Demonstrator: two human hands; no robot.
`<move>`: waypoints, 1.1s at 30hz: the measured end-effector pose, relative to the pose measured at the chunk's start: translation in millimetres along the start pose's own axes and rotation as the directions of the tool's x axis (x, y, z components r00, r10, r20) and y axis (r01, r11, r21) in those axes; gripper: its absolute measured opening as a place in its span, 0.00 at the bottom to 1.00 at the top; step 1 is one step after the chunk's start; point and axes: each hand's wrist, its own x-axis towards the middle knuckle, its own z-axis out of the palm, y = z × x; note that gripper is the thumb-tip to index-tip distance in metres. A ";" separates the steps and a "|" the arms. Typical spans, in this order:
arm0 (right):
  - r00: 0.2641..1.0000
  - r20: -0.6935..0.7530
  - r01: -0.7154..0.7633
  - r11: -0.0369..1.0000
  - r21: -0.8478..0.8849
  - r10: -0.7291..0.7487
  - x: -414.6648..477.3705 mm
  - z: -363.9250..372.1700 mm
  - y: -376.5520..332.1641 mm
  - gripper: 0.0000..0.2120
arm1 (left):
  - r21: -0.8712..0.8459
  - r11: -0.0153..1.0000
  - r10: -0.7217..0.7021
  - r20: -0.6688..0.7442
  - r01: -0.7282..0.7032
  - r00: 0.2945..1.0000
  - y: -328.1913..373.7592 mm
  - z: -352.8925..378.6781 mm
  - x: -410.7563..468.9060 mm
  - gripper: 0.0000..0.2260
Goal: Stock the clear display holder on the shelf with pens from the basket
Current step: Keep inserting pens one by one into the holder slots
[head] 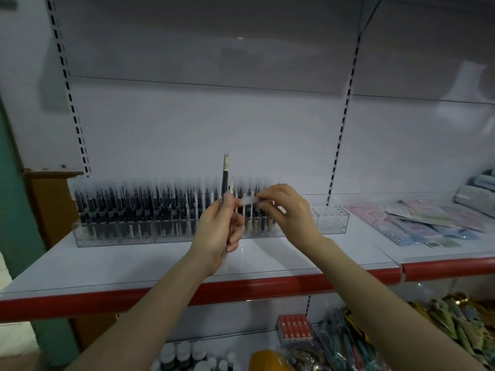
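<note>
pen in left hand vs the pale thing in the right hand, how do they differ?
Pose: the pen stands upright; the pale piece lies roughly level.
Look: the pen is dark, the pale piece whitish, too blurred to identify.
Length: the pen is far longer than the pale piece.
Grip: the left hand wraps the pen; the right hand pinches the pale piece.
Shared: both held in front of the clear holder.
</note>
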 end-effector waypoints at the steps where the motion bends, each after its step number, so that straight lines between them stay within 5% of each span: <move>1: 0.998 -0.021 -0.051 0.998 0.031 0.051 0.8 -2.8 0.3 0.10 | -0.009 1.000 -0.021 -0.002 0.021 1.000 -0.1 -1.5 0.6 0.17; 6: 0.862 -0.083 -0.487 0.861 0.146 0.501 11.9 -18.1 16.3 0.11 | 0.009 0.997 -0.074 -0.025 0.074 0.997 -3.6 -7.7 4.5 0.16; 10: 0.717 -0.056 -0.671 0.710 0.213 0.694 19.5 -22.1 37.6 0.13 | 0.149 0.989 0.003 -0.061 0.006 0.998 -10.3 -8.0 7.0 0.11; 14: 0.682 -0.015 -0.718 0.673 0.179 0.731 24.6 -16.5 47.4 0.12 | 0.252 0.967 0.040 -0.054 -0.025 0.998 -16.7 -9.6 9.4 0.08; 24: 0.688 0.105 -0.724 0.687 0.053 0.718 29.3 -5.0 52.7 0.12 | 0.109 0.994 0.021 -0.025 -0.018 0.999 -22.5 -9.7 10.8 0.06; 33: 0.622 0.211 -0.755 0.649 -0.094 0.754 18.0 12.1 64.3 0.11 | 0.093 0.996 0.017 -0.025 -0.015 1.000 -26.9 -12.2 12.4 0.08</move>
